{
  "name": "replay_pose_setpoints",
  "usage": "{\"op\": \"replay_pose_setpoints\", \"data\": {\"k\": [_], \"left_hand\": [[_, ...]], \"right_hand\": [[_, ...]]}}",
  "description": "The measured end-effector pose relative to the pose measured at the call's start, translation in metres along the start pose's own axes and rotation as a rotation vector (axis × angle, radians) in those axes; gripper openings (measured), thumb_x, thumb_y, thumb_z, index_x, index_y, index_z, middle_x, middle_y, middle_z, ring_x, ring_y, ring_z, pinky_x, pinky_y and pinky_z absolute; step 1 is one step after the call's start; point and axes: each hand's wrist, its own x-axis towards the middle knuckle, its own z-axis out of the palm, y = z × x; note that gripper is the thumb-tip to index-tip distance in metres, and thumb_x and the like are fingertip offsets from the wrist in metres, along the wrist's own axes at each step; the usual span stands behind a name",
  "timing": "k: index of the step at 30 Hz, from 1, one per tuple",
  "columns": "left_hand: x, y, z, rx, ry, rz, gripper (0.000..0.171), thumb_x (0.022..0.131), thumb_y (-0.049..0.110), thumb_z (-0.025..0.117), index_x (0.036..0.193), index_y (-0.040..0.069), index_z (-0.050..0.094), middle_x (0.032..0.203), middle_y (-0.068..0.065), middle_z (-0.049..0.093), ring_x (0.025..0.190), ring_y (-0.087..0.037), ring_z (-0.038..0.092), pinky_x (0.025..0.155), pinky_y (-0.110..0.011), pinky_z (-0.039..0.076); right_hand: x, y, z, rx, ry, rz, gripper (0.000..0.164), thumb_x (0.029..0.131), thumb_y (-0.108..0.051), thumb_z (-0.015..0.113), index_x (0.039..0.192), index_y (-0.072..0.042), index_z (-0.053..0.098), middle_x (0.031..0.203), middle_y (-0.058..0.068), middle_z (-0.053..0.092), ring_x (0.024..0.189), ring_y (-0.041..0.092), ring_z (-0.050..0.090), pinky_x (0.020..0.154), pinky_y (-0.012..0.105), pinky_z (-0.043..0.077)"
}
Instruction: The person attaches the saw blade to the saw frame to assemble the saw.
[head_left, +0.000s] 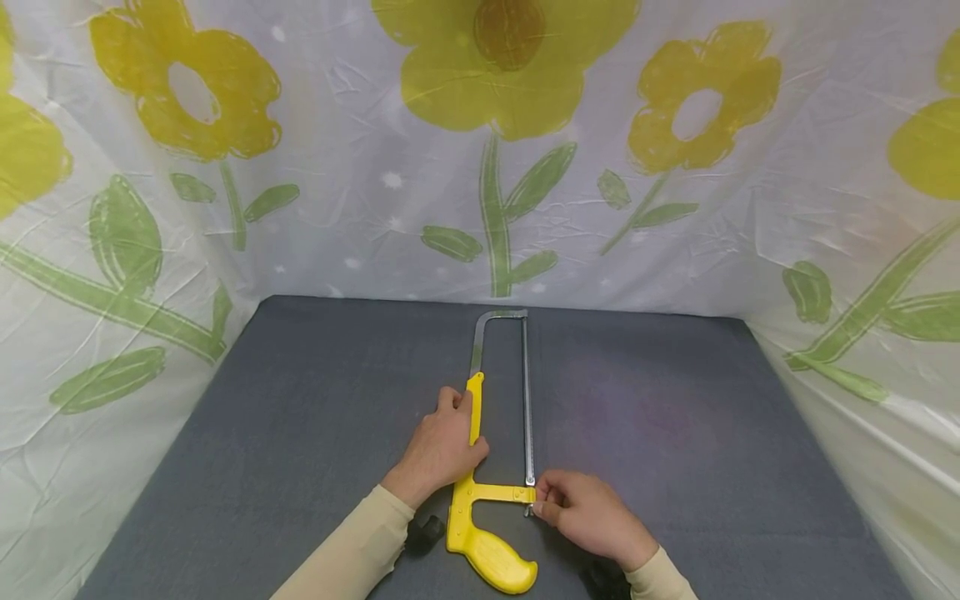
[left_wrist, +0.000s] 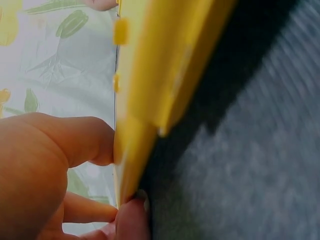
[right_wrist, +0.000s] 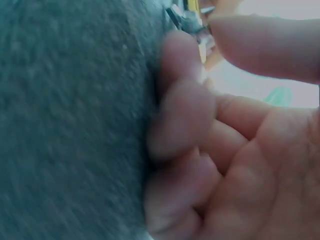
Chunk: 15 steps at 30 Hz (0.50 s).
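A hacksaw (head_left: 495, 563) with a yellow handle and a grey metal bow lies on the grey tabletop, its handle toward me. The blade (head_left: 527, 400) runs along its right side. My left hand (head_left: 444, 442) grips the yellow part of the frame, thumb on the inner side; in the left wrist view, fingers close against its edge. At the blade's near end, my right hand (head_left: 588, 510) has thumb and curled fingers at the wing nut (head_left: 528, 510). The right wrist view shows the wing nut (right_wrist: 186, 21) right by the thumb and index fingertips, partly hidden.
The grey tabletop (head_left: 315, 400) spreads around the saw. A white curtain (head_left: 352, 192) printed with yellow flowers stands behind it and at both sides. Dark wrist-camera parts (head_left: 426, 533) sit under the wrists.
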Motion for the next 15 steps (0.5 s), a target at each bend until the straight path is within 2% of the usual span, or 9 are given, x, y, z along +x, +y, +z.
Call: {"op": "replay_pose_setpoints", "data": {"k": [3, 7, 10, 15], "left_hand": [[0.0, -0.006, -0.002, -0.019, -0.017, -0.014, 0.082, 0.096, 0.028, 0.077, 0.165, 0.001, 0.042, 0.144, -0.016, 0.047, 0.066, -0.018, 0.056, 0.06, -0.026, 0.049], [-0.002, -0.015, -0.005, -0.046, -0.038, -0.017, 0.084, 0.097, 0.036, 0.079, 0.165, 0.003, 0.042, 0.147, -0.017, 0.047, 0.076, -0.018, 0.059, 0.067, -0.03, 0.053], [-0.006, -0.021, -0.009, -0.062, -0.067, -0.02, 0.086, 0.096, 0.043, 0.079, 0.164, 0.003, 0.044, 0.149, -0.018, 0.048, 0.083, -0.018, 0.06, 0.072, -0.034, 0.054], [-0.011, -0.039, -0.019, -0.062, -0.098, -0.046, 0.089, 0.096, 0.051, 0.078, 0.164, 0.005, 0.045, 0.151, -0.018, 0.048, 0.085, -0.02, 0.064, 0.075, -0.041, 0.056]], "right_hand": [[0.001, 0.003, -0.005, 0.079, -0.061, 0.001, 0.009, 0.1, -0.023, 0.072, 0.093, -0.018, 0.072, 0.074, -0.007, 0.062, 0.063, 0.005, 0.052, 0.058, 0.025, 0.04], [0.001, 0.009, -0.011, 0.163, -0.111, 0.026, 0.018, 0.106, -0.025, 0.067, 0.097, -0.011, 0.073, 0.075, 0.001, 0.067, 0.065, 0.012, 0.059, 0.059, 0.027, 0.045], [0.001, 0.014, -0.015, 0.135, -0.101, 0.031, 0.019, 0.106, -0.027, 0.068, 0.098, -0.011, 0.074, 0.075, 0.001, 0.068, 0.066, 0.012, 0.06, 0.059, 0.028, 0.045], [0.004, 0.018, -0.025, 0.027, -0.041, 0.014, 0.014, 0.104, -0.03, 0.072, 0.1, -0.017, 0.074, 0.077, -0.005, 0.066, 0.065, 0.007, 0.056, 0.06, 0.027, 0.044]]}}
